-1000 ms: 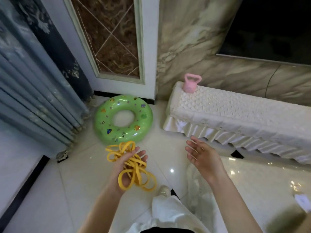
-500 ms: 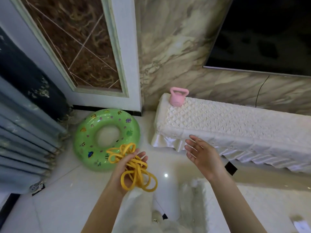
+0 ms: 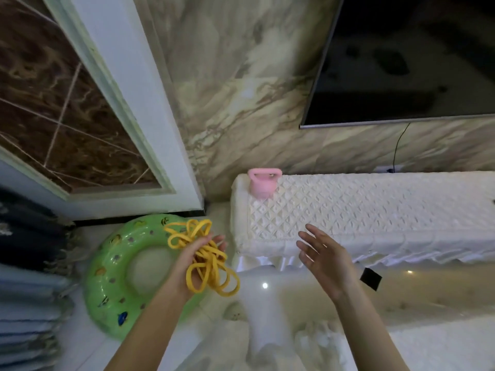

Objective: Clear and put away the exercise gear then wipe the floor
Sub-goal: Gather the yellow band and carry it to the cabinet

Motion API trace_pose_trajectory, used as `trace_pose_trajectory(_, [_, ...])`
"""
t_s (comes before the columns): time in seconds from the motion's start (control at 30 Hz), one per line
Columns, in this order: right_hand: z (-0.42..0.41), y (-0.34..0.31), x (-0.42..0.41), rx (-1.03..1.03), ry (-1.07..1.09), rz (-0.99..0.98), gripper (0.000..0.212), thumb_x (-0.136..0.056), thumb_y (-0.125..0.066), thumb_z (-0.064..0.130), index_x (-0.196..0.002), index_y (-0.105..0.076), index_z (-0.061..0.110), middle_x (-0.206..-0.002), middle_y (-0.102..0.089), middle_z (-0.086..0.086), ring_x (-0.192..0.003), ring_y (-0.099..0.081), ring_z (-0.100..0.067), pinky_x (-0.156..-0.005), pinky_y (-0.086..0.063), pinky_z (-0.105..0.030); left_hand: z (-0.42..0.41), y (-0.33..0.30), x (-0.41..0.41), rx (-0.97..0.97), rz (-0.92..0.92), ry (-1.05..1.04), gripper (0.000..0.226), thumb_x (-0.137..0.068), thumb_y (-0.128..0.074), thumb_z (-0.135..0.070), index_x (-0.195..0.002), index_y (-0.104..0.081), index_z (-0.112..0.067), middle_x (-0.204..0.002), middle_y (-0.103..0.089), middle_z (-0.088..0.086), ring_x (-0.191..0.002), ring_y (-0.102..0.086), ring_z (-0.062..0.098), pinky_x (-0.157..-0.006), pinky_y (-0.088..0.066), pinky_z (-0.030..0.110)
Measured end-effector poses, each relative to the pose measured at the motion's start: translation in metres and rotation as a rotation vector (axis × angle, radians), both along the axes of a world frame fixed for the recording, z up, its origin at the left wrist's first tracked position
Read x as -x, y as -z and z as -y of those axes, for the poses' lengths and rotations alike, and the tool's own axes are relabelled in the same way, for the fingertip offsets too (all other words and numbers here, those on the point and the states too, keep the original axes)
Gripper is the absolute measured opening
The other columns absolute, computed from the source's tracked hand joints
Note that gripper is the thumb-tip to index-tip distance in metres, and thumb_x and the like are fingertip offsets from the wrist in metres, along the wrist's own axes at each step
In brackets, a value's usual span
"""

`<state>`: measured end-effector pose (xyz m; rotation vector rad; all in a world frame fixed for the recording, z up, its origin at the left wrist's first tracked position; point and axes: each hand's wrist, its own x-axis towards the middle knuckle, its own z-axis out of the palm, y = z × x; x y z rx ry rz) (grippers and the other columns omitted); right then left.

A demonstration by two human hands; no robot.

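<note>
Left hand [image 3: 195,261] gripping tangled yellow bands [image 3: 203,258] over green swim ring [image 3: 117,277]; right hand [image 3: 325,259] empty, fingers spread, near pink kettlebell [image 3: 263,183]

Band [image 3: 205,259]: yellow flat elastic loop, bunched into a loose tangle of coils. Held in the left hand [image 3: 194,259]; loops project above the fingers and hang below the palm, over the floor.

Kettlebell [image 3: 263,183]: pink, small, with a wide loop handle. Upright on the left end of the white quilted bench top, near the wall.

Swim ring [image 3: 115,274]: green, inflated, printed with small fish. Flat on the floor beside the bench.
</note>
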<state>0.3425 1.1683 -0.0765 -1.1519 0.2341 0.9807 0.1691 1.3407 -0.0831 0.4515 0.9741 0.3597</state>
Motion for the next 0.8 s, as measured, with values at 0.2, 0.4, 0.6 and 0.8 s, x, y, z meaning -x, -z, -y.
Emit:
trace_pose_trajectory(0.2, [-0.045,0.007,-0.054,0.017,0.034,-0.002,0.023,-0.096,-0.039,0.013,-0.103,-0.061,0.014,-0.095,-0.064,-0.004,-0.082,-0.060,-0.017,-0.076,-0.043,-0.027,-0.042,0.027,-0.068,0.054,-0.097,0.117,0.010,-0.091,-0.053,-0.011,-0.090,-0.061,-0.005,-0.072,-0.072,0.007,-0.062,-0.071,0.016,-0.053,-0.056,0.025])
trace_pose_trajectory(0.4, [-0.078,0.019,-0.109,0.031,0.032,0.006,0.023,-0.096,-0.039,0.012,-0.103,-0.060,0.014,-0.093,-0.064,-0.003,-0.081,-0.060,-0.017,-0.076,-0.044,-0.026,-0.070,0.062,-0.128,0.082,-0.178,0.148,0.012,-0.092,-0.050,-0.006,-0.082,-0.057,-0.005,-0.073,-0.066,0.010,-0.055,-0.069,0.015,-0.047,-0.053,0.025])
trace_pose_trajectory(0.6, [-0.104,0.049,-0.163,0.046,-0.045,0.004,0.024,-0.095,-0.041,0.012,-0.109,-0.060,0.014,-0.091,-0.067,-0.003,-0.081,-0.062,-0.017,-0.077,-0.045,-0.028,-0.093,0.114,-0.185,0.113,-0.279,0.169,0.011,-0.093,-0.049,-0.005,-0.083,-0.055,-0.004,-0.077,-0.058,0.014,-0.045,-0.064,0.016,-0.036,-0.047,0.022])
trace_pose_trajectory(0.8, [-0.132,0.105,-0.211,0.101,-0.146,0.002,0.024,-0.094,-0.042,0.010,-0.109,-0.060,0.014,-0.092,-0.068,-0.005,-0.081,-0.064,-0.019,-0.077,-0.046,-0.030,-0.114,0.194,-0.232,0.020,-0.412,0.153,0.012,-0.087,-0.056,0.003,-0.079,-0.055,-0.006,-0.047,-0.061,0.003,-0.045,-0.064,0.013,-0.040,-0.050,0.023])
